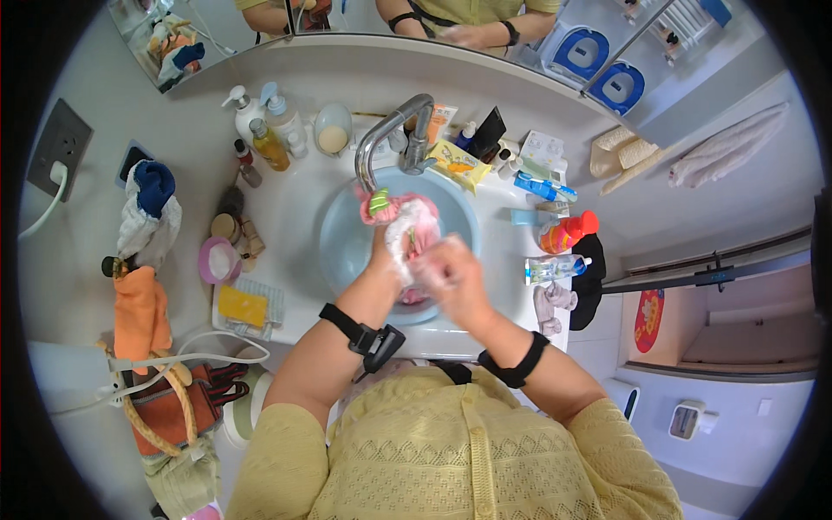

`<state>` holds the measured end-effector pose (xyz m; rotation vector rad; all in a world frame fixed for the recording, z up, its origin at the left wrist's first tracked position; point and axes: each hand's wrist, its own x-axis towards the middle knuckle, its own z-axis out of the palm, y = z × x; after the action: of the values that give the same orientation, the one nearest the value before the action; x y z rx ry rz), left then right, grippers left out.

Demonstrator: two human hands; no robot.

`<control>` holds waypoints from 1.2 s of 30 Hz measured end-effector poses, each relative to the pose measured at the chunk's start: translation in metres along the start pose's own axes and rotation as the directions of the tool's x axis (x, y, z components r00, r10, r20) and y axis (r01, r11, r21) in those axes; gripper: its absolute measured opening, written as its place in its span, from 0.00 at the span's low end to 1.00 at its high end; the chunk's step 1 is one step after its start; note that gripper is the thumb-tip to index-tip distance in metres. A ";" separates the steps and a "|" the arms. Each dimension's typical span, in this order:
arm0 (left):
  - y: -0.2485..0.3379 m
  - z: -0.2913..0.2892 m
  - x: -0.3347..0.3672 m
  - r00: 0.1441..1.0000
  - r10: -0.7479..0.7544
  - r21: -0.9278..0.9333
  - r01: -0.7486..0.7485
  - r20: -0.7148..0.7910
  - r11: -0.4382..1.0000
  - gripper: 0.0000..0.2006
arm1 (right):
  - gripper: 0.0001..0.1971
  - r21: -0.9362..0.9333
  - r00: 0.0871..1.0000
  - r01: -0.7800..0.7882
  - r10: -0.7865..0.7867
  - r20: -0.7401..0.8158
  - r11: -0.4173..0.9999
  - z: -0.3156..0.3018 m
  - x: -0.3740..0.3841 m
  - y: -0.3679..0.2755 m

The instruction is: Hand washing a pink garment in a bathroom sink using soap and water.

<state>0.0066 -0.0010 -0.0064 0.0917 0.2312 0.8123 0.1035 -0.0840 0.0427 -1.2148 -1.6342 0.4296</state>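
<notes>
Over the light blue basin (336,224) in the sink, a wet pink cloth item (420,214) with a green striped patch and white foam is bunched up. Beneath and around it, my left hand (384,256) is closed on the cloth, its fingers partly hidden by the folds. My right hand (451,276), blurred by motion, presses its curled fingers against the cloth's right side. More pink fabric (414,297) shows low in the basin. Just above the cloth arches the chrome faucet (381,130).
Bottles (270,146) and a soap dish (333,130) line the back left. A yellow soap bar (243,306) lies at the front left. On the right stand a red-capped bottle (568,231), a toothpaste tube (556,269) and small crumpled socks (552,305). A white cable (217,347) hangs left.
</notes>
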 end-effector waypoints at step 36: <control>-0.022 0.027 0.004 0.975 -0.008 0.186 0.050 -0.220 0.981 0.06 | 0.06 -0.130 0.971 -0.200 0.178 -0.157 0.971 0.010 0.027 0.010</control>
<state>0.0310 -0.0129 0.0156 0.1789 0.5177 0.7690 0.1001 -0.0537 0.0446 -1.4850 -1.4510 0.3361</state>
